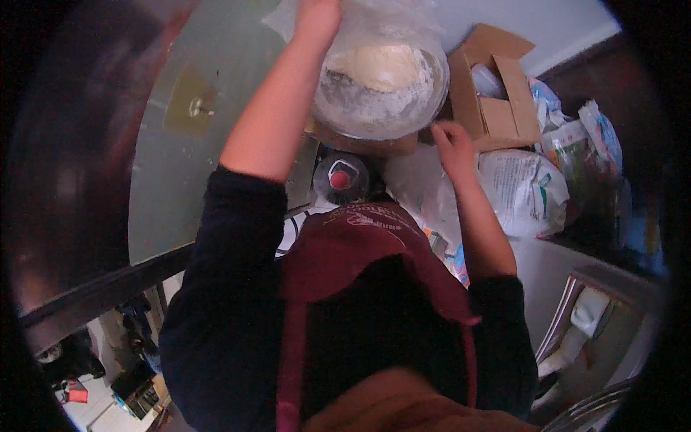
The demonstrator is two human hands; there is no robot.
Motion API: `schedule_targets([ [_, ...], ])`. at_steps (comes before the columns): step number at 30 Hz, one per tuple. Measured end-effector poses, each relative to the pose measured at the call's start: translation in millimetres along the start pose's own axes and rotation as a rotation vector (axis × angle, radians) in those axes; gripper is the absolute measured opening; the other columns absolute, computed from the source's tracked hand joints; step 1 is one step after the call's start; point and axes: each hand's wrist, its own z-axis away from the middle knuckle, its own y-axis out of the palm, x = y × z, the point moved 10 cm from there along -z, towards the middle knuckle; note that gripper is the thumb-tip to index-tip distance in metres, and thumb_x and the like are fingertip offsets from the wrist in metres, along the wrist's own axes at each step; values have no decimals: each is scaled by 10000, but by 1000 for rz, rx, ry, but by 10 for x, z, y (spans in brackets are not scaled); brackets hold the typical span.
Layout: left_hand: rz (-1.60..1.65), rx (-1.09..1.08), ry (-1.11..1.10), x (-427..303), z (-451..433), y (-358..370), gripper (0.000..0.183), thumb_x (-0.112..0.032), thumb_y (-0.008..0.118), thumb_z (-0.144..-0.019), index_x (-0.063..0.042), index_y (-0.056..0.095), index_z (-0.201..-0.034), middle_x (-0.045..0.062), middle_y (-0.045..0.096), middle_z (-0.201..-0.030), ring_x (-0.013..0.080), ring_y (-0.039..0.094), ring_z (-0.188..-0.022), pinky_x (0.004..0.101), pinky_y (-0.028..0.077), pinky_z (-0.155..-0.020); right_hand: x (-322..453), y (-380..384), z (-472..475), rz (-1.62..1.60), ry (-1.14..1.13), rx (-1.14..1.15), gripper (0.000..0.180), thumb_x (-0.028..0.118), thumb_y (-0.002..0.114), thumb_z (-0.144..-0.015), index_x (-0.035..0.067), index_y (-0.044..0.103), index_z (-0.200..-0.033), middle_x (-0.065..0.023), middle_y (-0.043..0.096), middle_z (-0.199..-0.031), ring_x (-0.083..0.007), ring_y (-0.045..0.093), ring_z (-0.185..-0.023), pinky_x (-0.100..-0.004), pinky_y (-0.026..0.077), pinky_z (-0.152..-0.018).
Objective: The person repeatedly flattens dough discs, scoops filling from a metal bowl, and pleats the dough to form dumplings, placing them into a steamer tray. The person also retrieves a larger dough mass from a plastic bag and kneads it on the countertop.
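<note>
A wide metal bowl stands before me, its inner wall dusted with white flour. In it lies a pale lump of dough. Clear plastic film covers the far part of the bowl. My left hand is at the film beside the bowl's far left side; the picture's top edge cuts off its fingers, so its grip is hidden. Close to the near right rim, my right hand has its thumb and fingers slightly apart, with nothing seen between them.
An open cardboard box is right of the bowl, with a white plastic package nearer me. Below the bowl sits a clear plastic jug with a red cap. A greenish tabletop extends to the left. Several plastic bags crowd the right side.
</note>
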Motion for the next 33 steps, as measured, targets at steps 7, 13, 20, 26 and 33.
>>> schedule_targets([
  [7,-161,-87,-136,672,1078,63,370,-296,563,-923,-20,592,-1168,120,600,-1135,218,556,-1071,362,433,-947,-629,1148,-1807,199,276,299,445,320,628,-830,-24,644,-1113,-209,636,-1113,-331,594,-1069,-441,441,-942],
  [13,-728,284,-131,1561,959,649,409,-317,556,-928,-6,580,-1194,164,598,-1219,253,574,-1122,374,449,-951,-936,1374,-1804,168,295,429,450,323,627,-833,-22,638,-1121,-207,634,-1118,-330,593,-1073,-442,440,-944],
  [20,-919,224,-323,2422,101,627,403,-309,551,-928,-5,580,-1192,163,600,-1213,253,578,-1113,376,454,-946,-906,1395,-1827,138,273,474,456,326,626,-836,-20,631,-1131,-205,631,-1124,-329,591,-1077,-442,439,-946],
  [26,-929,241,-344,2557,41,677,398,-303,547,-929,-4,580,-1191,162,603,-1208,254,581,-1105,378,458,-941,-856,1583,-2043,135,247,500,461,329,625,-838,-19,625,-1140,-204,629,-1129,-327,589,-1081,-443,438,-947],
  [33,-872,247,-326,2440,80,659,392,-296,543,-930,-3,580,-1189,162,605,-1202,255,585,-1097,379,463,-935,-744,1999,-2387,126,222,514,467,333,624,-841,-17,618,-1150,-202,627,-1135,-326,587,-1085,-444,437,-949],
])
